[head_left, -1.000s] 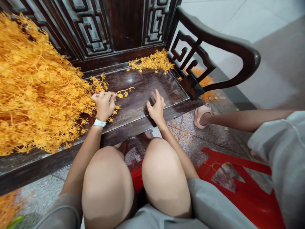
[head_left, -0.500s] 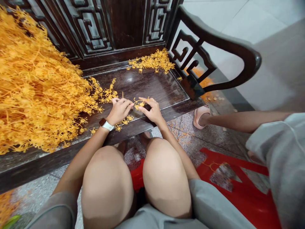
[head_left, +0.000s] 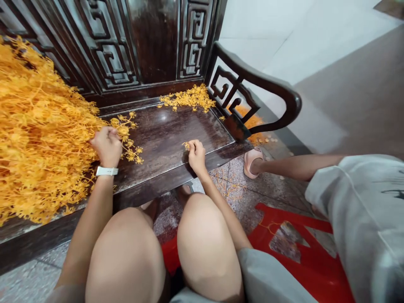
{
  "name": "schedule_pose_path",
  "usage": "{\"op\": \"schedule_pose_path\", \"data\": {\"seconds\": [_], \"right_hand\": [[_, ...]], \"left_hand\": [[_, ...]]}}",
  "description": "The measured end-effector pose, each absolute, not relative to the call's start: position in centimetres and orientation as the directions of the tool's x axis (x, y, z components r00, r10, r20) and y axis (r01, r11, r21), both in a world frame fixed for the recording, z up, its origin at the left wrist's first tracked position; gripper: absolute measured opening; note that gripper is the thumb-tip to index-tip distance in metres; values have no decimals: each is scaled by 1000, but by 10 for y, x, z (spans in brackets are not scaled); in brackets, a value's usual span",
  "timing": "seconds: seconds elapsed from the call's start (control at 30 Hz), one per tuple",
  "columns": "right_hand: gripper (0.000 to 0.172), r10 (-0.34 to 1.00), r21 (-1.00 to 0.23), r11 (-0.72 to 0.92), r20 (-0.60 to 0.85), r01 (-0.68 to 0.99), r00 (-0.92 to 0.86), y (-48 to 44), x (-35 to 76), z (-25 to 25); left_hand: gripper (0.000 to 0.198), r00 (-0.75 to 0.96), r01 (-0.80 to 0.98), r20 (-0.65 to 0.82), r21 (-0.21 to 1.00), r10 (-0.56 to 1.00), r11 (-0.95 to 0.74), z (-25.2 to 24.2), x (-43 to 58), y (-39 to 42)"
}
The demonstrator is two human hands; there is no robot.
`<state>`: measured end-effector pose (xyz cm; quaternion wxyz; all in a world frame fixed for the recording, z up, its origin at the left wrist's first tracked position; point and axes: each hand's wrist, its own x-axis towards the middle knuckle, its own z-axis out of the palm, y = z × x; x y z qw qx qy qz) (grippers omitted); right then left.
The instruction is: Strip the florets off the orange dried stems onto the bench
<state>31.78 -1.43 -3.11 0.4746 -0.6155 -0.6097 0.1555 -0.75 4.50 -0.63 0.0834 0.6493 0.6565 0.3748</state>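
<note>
Knees (head_left: 126, 252) fill six o'clock, with twelve o'clock straight ahead of the person. Red plastic (head_left: 304, 265) lies at three o'clock, close by; speckled floor shows through its cut-out openings, and a thin orange strand (head_left: 268, 226) lies across it.

Ahead, a dark wooden desk (head_left: 160, 147) with a raised rim carries the flowers. At eleven o'clock the left hand (head_left: 107, 145), a white watch band (head_left: 106, 171) on its wrist, is at the heap's right edge; its fingers are curled into a narrow grip, and I cannot tell whether anything is between them. At about half past twelve the right hand (head_left: 197, 156) is above the desk's front part, its grip a close pinch on one small yellow-orange blossom (head_left: 186, 145).

The heap (head_left: 41, 139) of stemmed blossoms spreads across ten o'clock. A branched sprig (head_left: 126, 134) sticks out from it over the desk, just beside the left hand. Floor shreds (head_left: 232, 187) and another person's pink slipper (head_left: 252, 162) are at two o'clock.

Farther off, at twelve o'clock, a small pile (head_left: 192, 97) of loose blossoms sits in the desk's back corner, between the carved backrest (head_left: 154, 42) and the curved armrest (head_left: 271, 86). Past the armrest, at one o'clock, orange scatter (head_left: 252, 120) lies on the floor.
</note>
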Motion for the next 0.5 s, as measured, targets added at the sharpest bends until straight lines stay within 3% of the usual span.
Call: {"op": "schedule_pose_path", "data": {"seconds": [0.1, 0.27, 0.4, 0.5], "right_hand": [[27, 873, -776, 236, 434, 585, 223, -14, 319, -32], [31, 893, -799, 221, 397, 559, 214, -12, 315, -31], [39, 912, -752, 270, 400, 602, 92, -16, 312, -25], [45, 915, -685, 321, 401, 654, -29, -19, 310, -22]], "left_hand": [[19, -198, 788, 433, 604, 879, -120, -8, -18, 49], [22, -59, 767, 468, 586, 882, -260, -7, 9, 40], [29, 41, 702, 436, 628, 899, -337, -4, 36, 24], [39, 216, 653, 404, 617, 889, -439, -2, 56, 11]]}}
